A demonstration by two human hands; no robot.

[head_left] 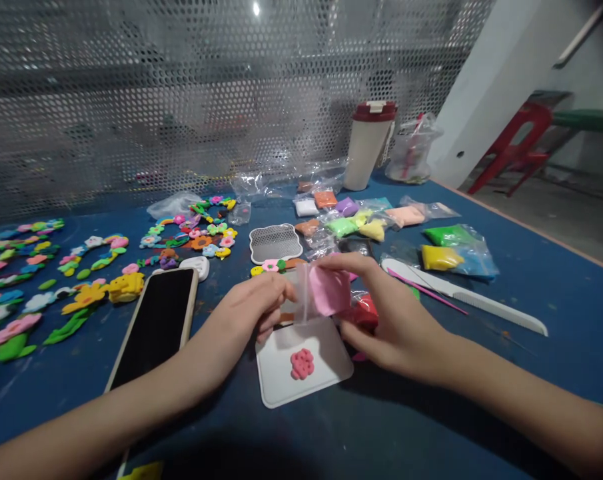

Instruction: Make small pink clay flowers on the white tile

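Between my two hands is a small clear zip bag of pink modelling clay [331, 291]. The fingers of my left hand [254, 303] are closed on the bag's clear zip end. My right hand [386, 320] grips the clay-filled end between thumb and fingers. Just below them lies a white tray [276, 387] with rounded corners. On it rests a coral-pink clay piece [302, 364] made of small rounded lumps. A bag of red clay [365, 308] lies partly hidden behind my right hand. Under my left forearm is a phone [154, 320] with a dark screen.
Colourful clay flowers and garlands [88, 293] cover the left side. Several clay bags [348, 223] lie beyond my hands, near a framed mirror [275, 243]. A white comb-like tool [496, 307] and pink stick [431, 292] lie right. A lidded tumbler [367, 150] stands before the perforated metal panel [181, 100].
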